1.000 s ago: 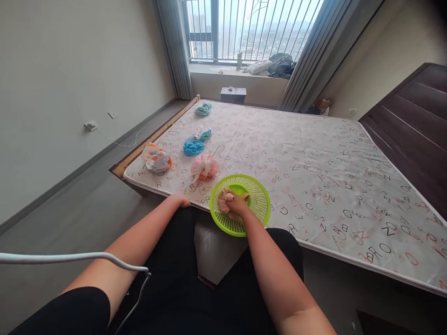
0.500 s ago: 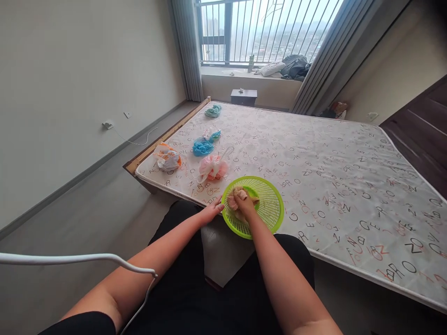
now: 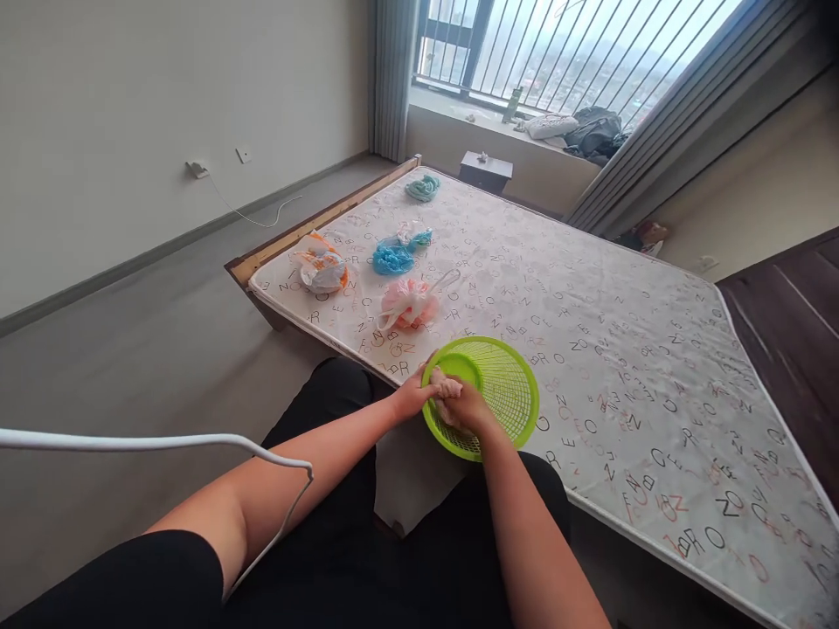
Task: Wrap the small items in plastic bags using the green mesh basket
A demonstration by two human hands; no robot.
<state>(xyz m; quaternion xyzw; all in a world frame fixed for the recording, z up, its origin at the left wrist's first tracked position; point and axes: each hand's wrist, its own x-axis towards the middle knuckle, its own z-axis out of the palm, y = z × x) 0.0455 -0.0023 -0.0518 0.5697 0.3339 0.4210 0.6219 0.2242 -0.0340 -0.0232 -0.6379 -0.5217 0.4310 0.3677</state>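
Note:
A bright green plastic mesh basket [image 3: 508,371] is tilted at the near edge of the mattress, its opening turned toward me. My left hand [image 3: 414,393] grips its left rim, thumb inside and fingers mostly hidden behind the wall. Inside the basket, my right hand [image 3: 470,409] is closed around a crumpled pale pink cloth [image 3: 446,384] and presses it against the inner wall by the left rim. Part of the cloth is covered by the right fingers.
On the patterned mattress [image 3: 629,367] lie a pink and white plastic bag [image 3: 412,304], a blue bag [image 3: 393,258], an orange and white bag [image 3: 323,266] and a teal bundle [image 3: 423,188]. A white cable [image 3: 163,441] crosses over my left arm.
My left hand has gone from resting at the rim with fingers spread to gripping it. The basket has tipped, and the right hand has shifted the cloth toward the left wall.

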